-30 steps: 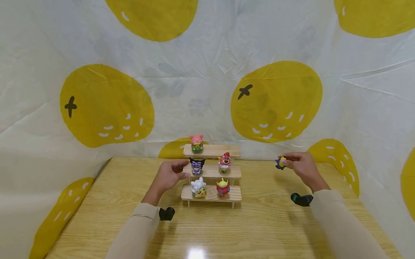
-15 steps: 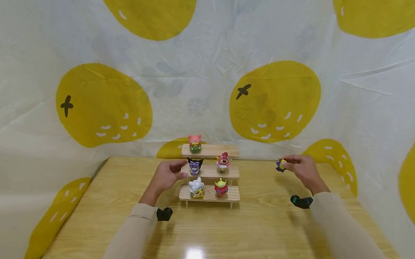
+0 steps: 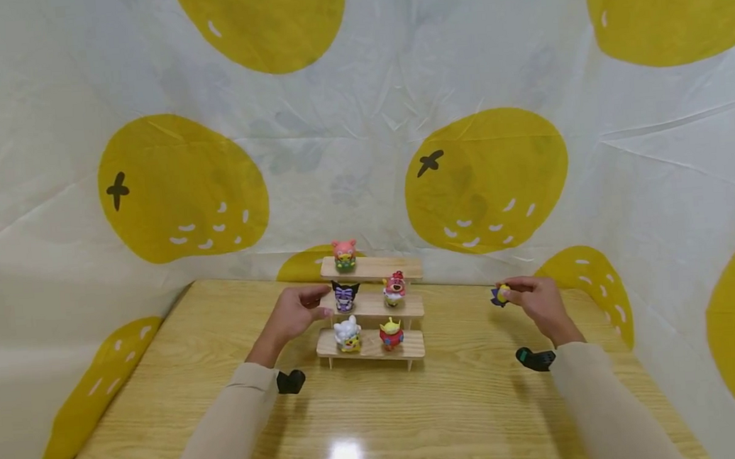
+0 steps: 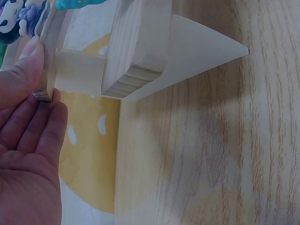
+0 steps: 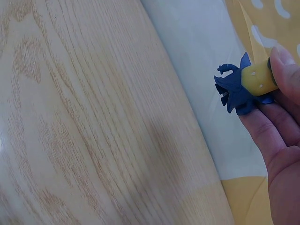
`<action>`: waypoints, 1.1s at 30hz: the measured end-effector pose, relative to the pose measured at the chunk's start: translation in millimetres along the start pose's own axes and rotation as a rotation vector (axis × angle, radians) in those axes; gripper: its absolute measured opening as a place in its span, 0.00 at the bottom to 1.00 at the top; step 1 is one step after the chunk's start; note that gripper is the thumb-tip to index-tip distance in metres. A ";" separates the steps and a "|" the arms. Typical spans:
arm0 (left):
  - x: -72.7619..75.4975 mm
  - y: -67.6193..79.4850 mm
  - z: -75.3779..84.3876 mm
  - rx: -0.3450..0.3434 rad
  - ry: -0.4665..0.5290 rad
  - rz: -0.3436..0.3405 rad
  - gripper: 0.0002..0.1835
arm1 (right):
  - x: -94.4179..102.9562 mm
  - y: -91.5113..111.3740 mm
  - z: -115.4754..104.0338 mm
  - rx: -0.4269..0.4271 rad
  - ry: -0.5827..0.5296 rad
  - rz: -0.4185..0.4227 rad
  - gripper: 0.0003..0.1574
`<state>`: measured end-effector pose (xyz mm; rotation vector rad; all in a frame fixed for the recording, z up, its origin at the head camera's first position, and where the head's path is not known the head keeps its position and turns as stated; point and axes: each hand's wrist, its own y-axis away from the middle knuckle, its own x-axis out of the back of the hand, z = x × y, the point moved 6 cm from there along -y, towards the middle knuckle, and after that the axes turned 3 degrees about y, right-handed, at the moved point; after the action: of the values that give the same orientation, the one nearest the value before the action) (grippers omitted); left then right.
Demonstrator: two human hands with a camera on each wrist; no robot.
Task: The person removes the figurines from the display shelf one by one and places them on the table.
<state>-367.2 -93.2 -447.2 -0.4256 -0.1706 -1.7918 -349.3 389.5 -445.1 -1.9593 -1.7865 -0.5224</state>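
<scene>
A three-tier wooden display stand (image 3: 370,269) stands near the back of the table. My left hand (image 3: 293,313) grips the left end of its middle shelf; the left wrist view shows the thumb (image 4: 28,70) on top and fingers curled beneath the board. A purple-and-black figurine (image 3: 345,297) stands just beside that hand. To the right of the stand, my right hand (image 3: 539,304) pinches a small yellow and dark-blue figurine (image 5: 258,80) above the table. The figurine lies tipped sideways in the right wrist view, its yellow end partly behind the thumb.
On the stand are a pink figurine (image 3: 345,255) on top, a red-and-white one (image 3: 394,290) on the middle shelf, and a white fluffy one (image 3: 348,333) and a red one with a yellow-green head (image 3: 391,333) at the bottom. A fruit-print cloth (image 3: 336,153) hangs behind the table (image 3: 469,407).
The view has shifted very slightly. Both hands stay nearly in place, the left on the shelf end and the right holding the yellow and dark-blue figurine.
</scene>
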 end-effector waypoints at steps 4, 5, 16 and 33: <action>-0.5 0.8 0.5 -0.002 0.001 0.001 0.27 | 2.0 1.6 3.0 -0.001 0.020 0.004 0.25; -0.5 0.8 0.6 -0.004 0.001 0.000 0.27 | 2.3 1.8 4.3 -0.002 0.022 0.004 0.25; 0.7 0.2 -0.7 0.000 0.001 0.008 0.27 | 3.7 3.1 10.5 0.000 0.001 0.012 0.26; -0.3 -0.4 -2.4 0.003 -0.002 -0.002 0.27 | 6.0 2.7 21.4 0.008 -0.010 0.026 0.27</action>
<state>-368.1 -93.7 -449.5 -0.4248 -0.1755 -1.7932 -346.4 406.1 -459.8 -1.9803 -1.7641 -0.4977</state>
